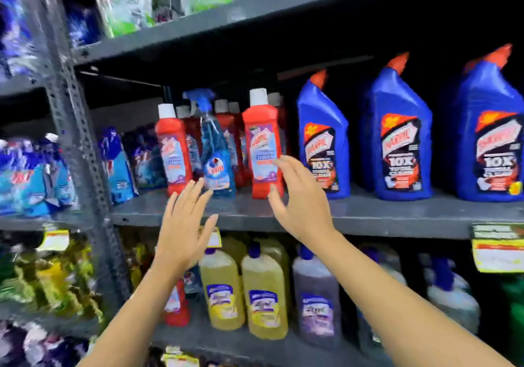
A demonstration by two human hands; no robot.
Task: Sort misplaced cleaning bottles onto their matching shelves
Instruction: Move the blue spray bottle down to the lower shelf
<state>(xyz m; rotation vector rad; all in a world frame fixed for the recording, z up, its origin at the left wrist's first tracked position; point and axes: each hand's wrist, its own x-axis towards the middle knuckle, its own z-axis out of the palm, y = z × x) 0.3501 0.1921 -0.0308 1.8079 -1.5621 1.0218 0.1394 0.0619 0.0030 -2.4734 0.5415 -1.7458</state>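
Observation:
A blue spray bottle [215,154] with a blue trigger stands on the middle shelf [368,213] among several red bottles with white caps. One red bottle [173,151] is to its left, another red bottle [262,145] to its right. My left hand [184,228] is raised just below and in front of the spray bottle, fingers spread, holding nothing. My right hand [300,196] is open beside the right red bottle, fingertips near its label, not gripping it.
Three big blue toilet-cleaner bottles [399,140] with red caps fill the shelf's right side. Below stand yellow bottles [263,296], a purple bottle [316,301] and a small red bottle [177,304]. Blue pouches [119,165] lie left of the grey upright post [76,128].

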